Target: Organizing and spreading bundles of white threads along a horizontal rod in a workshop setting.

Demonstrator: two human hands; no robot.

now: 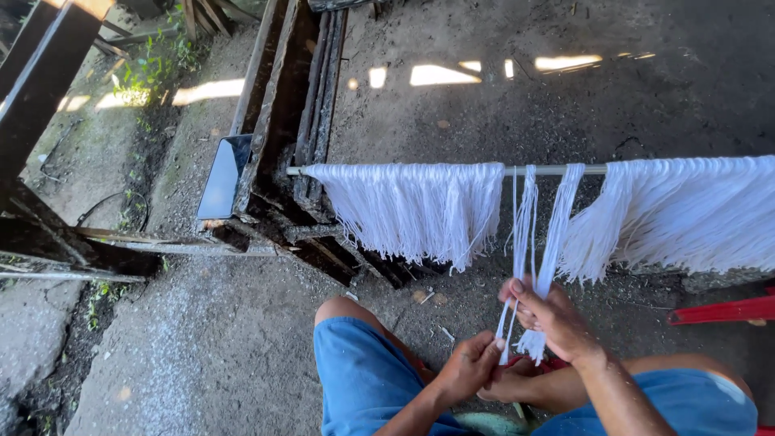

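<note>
Both hands busy on thin white hanging strands [525,242] off the horizontal metal rod [557,169]; left hand [472,365] pinching ends, right hand [553,319] clenched round bunch; probably tangles if yanked sideways.

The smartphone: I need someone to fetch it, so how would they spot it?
Follow the horizontal rod hung with white threads leftward to the dark wooden frame. The smartphone leans against that frame's left side, a glossy black slab reflecting blue sky.
</note>
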